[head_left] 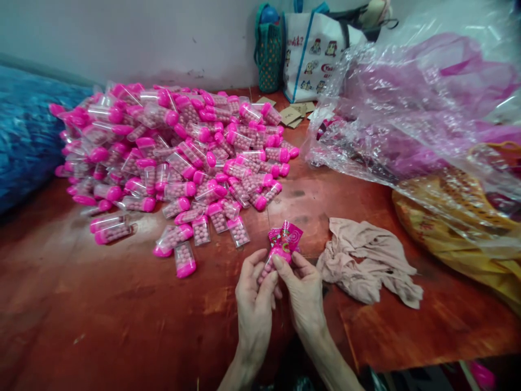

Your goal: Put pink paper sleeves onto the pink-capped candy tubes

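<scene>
Red table [130,315]: pink-capped tube [266,266], printed wrapper [294,237].
Pinched by left grip [255,290] and right grip [306,290]; best steadied low, wrapper uncreased.

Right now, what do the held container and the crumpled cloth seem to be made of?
Held container: probably clear plastic, glossy; pink balls show through it. Crumpled cloth: matte, likely thin knit or woven fabric, as its limp folds suggest; fibre unclear.
</scene>
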### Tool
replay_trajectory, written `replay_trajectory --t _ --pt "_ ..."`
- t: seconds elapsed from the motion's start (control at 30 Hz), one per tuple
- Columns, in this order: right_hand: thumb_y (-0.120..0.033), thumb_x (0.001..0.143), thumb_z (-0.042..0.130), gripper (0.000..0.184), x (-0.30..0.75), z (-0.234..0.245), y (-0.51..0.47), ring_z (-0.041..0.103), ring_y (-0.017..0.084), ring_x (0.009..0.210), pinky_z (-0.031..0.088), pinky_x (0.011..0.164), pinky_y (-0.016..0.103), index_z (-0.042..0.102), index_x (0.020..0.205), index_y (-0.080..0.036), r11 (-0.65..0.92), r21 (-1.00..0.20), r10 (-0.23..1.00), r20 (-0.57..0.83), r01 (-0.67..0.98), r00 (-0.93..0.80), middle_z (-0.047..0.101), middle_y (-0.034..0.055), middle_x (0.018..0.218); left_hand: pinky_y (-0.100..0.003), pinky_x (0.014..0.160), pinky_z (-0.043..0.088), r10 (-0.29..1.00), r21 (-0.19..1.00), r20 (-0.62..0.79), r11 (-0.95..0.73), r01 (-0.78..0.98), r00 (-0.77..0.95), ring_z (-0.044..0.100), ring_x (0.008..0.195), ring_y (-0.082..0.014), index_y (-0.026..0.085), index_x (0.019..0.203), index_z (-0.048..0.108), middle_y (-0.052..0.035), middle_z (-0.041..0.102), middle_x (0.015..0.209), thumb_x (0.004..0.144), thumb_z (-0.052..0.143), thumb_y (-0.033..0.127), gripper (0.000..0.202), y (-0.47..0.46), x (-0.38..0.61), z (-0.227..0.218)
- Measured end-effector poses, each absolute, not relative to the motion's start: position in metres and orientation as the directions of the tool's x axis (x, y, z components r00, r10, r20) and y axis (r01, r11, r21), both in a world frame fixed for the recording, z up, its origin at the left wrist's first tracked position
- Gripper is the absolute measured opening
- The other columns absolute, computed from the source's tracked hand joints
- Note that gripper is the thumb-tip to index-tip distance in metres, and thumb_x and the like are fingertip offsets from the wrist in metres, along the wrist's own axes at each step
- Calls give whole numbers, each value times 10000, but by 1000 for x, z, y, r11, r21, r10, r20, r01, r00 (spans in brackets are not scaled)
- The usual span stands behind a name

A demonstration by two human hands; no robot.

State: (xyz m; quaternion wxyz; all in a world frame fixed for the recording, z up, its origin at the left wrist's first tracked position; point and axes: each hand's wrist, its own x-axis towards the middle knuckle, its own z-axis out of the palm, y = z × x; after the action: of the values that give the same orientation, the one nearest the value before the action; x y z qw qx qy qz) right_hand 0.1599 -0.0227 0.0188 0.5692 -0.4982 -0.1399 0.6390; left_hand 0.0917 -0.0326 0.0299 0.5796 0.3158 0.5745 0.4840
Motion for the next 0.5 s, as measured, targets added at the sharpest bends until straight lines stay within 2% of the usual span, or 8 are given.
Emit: replay_trajectory --t 0.13,0.23,0.3,0.5 --pt "-296 687 687 185 171 17 -19 527 77 489 443 455 174 651 815 -166 -281 -752 889 -438 -597 133 626 -15 631 -144 353 281 929 895 -369 351 -274 -17 448 456 -51 168 1033 501 13 533 669 804 521 246 243 -26 88 32" --pt "-308 711 665 183 179 19 -17 554 93 587 462 548 183 675 821 -162 -268 -804 908 -395 -531 139 641 3 677 -143 343 276 935 889 -355 345 -301 20 455 448 -50 164 1011 516 6 541 682 804 520 235 219 -23 87 34" --pt "-306 725 653 179 177 21 -18 546 92 581 455 534 182 676 824 -159 -266 -820 913 -383 -506 141 638 7 673 -144 351 285 940 899 -341 331 -288 17 455 454 -53 169 989 516 10 536 672 799 528 232 200 -23 86 34" --pt "-327 727 643 200 156 22 -27 423 56 380 371 350 173 630 836 -160 -331 -797 880 -454 -505 139 587 -22 583 -143 366 289 933 915 -346 312 -255 -101 396 442 -42 173 932 503 36 473 638 788 547 257 171 -31 87 29"
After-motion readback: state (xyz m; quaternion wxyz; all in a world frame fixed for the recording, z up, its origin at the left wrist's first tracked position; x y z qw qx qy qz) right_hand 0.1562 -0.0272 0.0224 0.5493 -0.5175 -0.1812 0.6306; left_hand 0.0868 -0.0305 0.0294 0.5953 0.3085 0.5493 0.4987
